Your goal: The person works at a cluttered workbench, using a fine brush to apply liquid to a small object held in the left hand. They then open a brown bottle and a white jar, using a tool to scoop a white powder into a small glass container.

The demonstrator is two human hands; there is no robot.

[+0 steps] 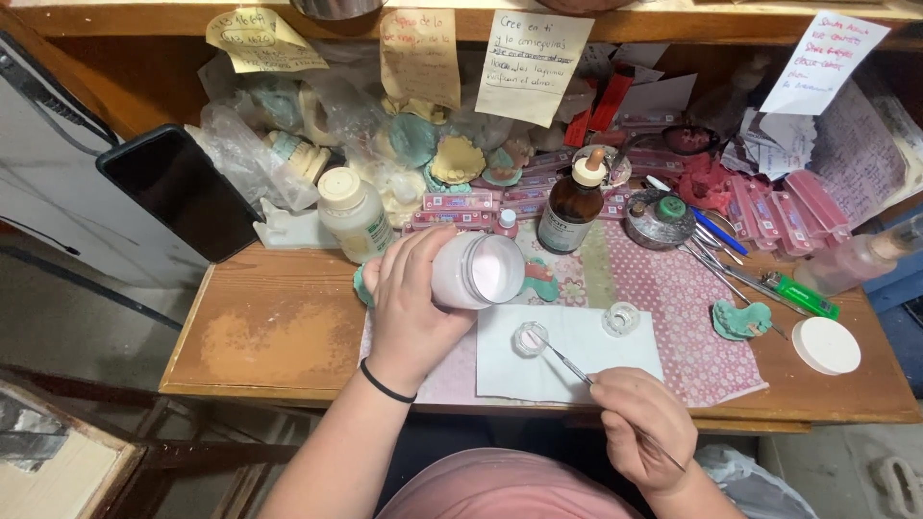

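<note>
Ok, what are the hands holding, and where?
Left hand grips the open jar around its body; right hand pinches a thin metal tool near its rear end.

bare wood (279,332) left; bottles (572,207), tools (740,274) crowd behind

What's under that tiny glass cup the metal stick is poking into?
The tiny glass cup sits on a white paper sheet, laid over a pink patterned cloth. The right hand holds the metal stick. The spot right beneath the cup is hidden.
</note>
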